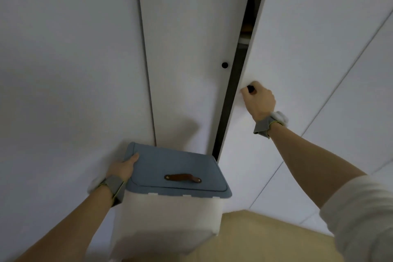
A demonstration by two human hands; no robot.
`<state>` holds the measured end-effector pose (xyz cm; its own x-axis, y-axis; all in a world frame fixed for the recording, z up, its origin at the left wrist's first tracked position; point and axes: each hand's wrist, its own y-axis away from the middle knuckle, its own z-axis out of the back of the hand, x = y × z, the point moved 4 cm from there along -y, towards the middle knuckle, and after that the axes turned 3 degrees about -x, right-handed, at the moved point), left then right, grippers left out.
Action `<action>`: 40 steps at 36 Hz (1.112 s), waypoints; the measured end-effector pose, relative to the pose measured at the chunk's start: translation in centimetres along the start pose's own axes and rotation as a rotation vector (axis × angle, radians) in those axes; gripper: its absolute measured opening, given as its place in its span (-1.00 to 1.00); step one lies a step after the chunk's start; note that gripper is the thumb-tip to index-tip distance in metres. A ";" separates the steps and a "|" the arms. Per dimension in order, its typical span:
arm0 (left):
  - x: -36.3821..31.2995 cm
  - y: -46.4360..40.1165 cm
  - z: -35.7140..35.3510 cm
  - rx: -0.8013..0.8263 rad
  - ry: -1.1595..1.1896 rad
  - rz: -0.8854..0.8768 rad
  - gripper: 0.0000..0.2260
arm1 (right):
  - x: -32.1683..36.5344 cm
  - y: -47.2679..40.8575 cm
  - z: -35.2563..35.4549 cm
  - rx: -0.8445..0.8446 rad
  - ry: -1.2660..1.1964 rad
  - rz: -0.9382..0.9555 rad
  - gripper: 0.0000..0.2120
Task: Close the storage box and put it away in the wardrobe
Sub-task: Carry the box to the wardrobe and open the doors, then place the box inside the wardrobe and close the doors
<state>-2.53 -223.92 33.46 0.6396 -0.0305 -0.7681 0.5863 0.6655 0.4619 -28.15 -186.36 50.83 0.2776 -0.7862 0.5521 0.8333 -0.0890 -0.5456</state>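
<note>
A white storage box (170, 215) with a closed blue lid (176, 168) and a brown strap handle (182, 177) is held up in front of the white wardrobe. My left hand (123, 169) grips the box at the lid's left edge. My right hand (258, 100) is closed around the small black knob (251, 89) of the right wardrobe door (297, 59). That door stands slightly ajar, leaving a narrow dark gap (238, 66) with a shelf edge dimly visible inside.
The neighbouring wardrobe door (191, 49) is shut and carries its own black knob (224, 65). More white panels run to the left and right. A light wooden floor (265, 238) shows at the bottom right.
</note>
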 end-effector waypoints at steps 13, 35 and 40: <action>-1.5 -1.4 -1.3 0.161 -0.192 -0.098 -0.24 | -3.5 7.8 11.5 0.005 -0.016 0.031 -0.72; -7.4 3.5 -14.5 0.363 -0.202 -0.150 -0.26 | -19.3 14.1 29.6 -0.161 -0.422 -0.461 -0.56; -7.3 3.9 -16.0 0.385 -0.142 -0.116 -0.28 | -21.3 17.7 26.7 -0.210 -0.139 -0.746 -0.50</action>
<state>-12.91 -209.15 33.78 0.6046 -0.2094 -0.7685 0.7843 0.3252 0.5283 -6.59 -154.86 46.21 -0.2510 -0.3908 0.8856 0.7188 -0.6880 -0.0999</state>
